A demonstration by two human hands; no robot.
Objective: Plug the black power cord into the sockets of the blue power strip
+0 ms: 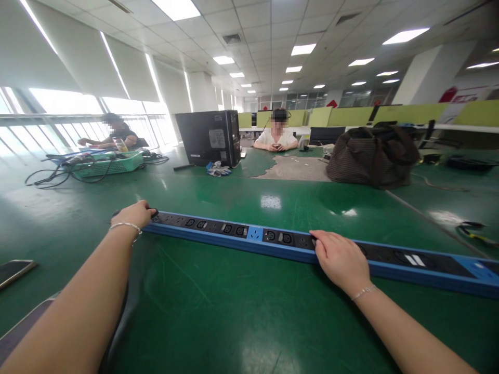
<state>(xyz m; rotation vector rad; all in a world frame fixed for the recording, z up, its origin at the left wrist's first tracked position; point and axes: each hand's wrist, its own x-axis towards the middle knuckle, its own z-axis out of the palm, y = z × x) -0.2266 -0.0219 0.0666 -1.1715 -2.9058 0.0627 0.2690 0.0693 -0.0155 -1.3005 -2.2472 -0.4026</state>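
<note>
A long blue and black power strip (pixel 255 234) lies across the green table, its sockets facing up. At its left end, my left hand (pixel 134 215) is closed around something black, perhaps a plug or cable end; the fingers hide most of it. Right of the strip's middle, my right hand (pixel 341 259) rests over the near edge, with thumb and fingers closed on a small dark piece at the socket face, too hidden to name. A black cable runs down beneath my left forearm.
Farther back stand a green basket (pixel 113 165) with cables, a black computer case (pixel 208 137), gloves (pixel 218 169) and a brown bag (pixel 370 158). A phone (pixel 15 271) lies at the left edge. Two people sit beyond; loose cables lie at the right.
</note>
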